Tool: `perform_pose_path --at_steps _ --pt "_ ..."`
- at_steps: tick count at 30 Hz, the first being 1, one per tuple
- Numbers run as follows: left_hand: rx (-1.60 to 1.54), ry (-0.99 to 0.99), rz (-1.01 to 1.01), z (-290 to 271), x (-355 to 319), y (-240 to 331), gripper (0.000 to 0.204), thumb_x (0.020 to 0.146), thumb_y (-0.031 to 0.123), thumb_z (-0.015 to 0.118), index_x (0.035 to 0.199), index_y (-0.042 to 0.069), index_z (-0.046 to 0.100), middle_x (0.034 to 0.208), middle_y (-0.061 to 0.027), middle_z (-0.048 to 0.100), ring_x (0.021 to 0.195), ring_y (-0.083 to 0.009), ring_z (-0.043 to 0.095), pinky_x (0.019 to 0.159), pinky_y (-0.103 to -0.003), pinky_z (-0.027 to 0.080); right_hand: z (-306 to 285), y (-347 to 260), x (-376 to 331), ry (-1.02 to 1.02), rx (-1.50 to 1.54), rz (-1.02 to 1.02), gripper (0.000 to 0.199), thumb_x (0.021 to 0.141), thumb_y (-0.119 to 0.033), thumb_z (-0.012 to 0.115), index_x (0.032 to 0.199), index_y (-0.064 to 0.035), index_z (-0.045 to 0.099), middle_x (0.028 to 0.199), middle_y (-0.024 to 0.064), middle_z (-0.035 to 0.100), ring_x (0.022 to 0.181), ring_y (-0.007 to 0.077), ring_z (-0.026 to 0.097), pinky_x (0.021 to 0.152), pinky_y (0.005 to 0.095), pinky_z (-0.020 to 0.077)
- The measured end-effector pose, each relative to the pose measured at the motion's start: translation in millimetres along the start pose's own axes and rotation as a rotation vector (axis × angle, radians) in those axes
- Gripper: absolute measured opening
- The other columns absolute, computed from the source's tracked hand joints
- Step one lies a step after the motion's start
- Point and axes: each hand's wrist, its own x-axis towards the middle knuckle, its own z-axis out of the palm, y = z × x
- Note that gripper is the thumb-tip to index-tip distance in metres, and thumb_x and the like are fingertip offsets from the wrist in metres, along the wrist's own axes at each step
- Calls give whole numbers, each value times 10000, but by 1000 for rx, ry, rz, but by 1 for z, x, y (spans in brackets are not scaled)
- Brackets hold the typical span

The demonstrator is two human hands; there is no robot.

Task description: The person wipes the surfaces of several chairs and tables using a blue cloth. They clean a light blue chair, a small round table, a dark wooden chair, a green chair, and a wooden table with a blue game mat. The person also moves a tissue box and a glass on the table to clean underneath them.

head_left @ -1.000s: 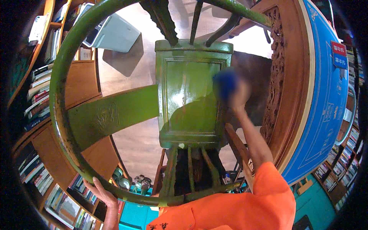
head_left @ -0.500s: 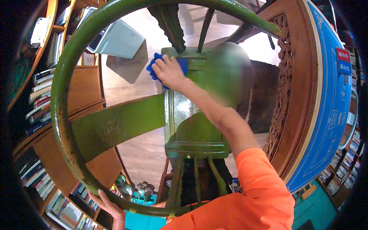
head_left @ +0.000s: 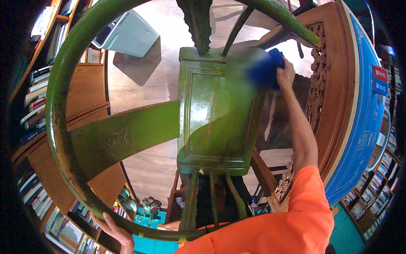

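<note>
A green lacquered wooden chair (head_left: 211, 122) with a round hooped armrail (head_left: 57, 114) and a wide back splat (head_left: 122, 135) fills the view from above. My right hand (head_left: 285, 74) is closed on a blue cloth (head_left: 266, 70) at the far right corner of the glossy seat, where the cloth is blurred. My left hand (head_left: 116, 233) grips the hooped rail at the near left, fingers wrapped over it. My orange sleeve (head_left: 292, 220) comes in from the lower edge.
A carved brown wooden table (head_left: 327, 97) with a blue board (head_left: 359, 127) on it stands to the right. Bookshelves (head_left: 31, 110) curve along the left. A pale grey box (head_left: 131, 36) sits on the wooden floor beyond the chair. Small figurines (head_left: 146, 205) stand below.
My right hand swept the blue cloth from the seat's right side to its far left corner, then back to the far right corner. My left hand stays on the rail.
</note>
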Motion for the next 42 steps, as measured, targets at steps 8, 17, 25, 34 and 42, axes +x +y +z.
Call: perform_pose_path --at_steps 8,17,25,34,42 --pt "-6 -7 -43 1 12 -3 599 979 336 488 1419 -5 266 1261 -171 469 1057 -237 499 933 -360 396 78 19 3 94 -286 -179 521 825 -469 631 1298 -288 511 1356 -20 499 1236 409 410 899 632 384" --pt "16 17 121 9 15 6 485 972 300 518 1331 -7 407 1180 -92 506 1005 -188 479 915 -321 378 84 142 -210 -219 500 287 651 934 -507 480 1327 11 484 1266 187 578 1169 319 537 988 374 384" --pt "61 -14 201 8 22 -7 496 977 285 520 1362 10 369 1135 -70 495 960 -156 474 841 -290 402 42 64 -388 -413 -202 645 713 904 -524 497 1338 38 427 1191 275 570 1167 417 523 970 462 414" --pt "37 12 229 4 14 3 493 933 196 591 1338 -3 393 1212 -155 546 1119 -237 500 994 -343 372 -18 -22 -365 -614 632 391 481 823 -280 684 1180 31 600 1071 150 665 954 246 628 886 356 474" --pt "-943 -234 -190 -14 27 -21 597 953 482 407 1308 9 483 1275 -125 531 1162 -248 493 1013 -367 364 -73 -358 -358 -581 857 -823 618 710 -163 664 1293 -60 483 1118 201 538 1053 364 502 909 502 416"
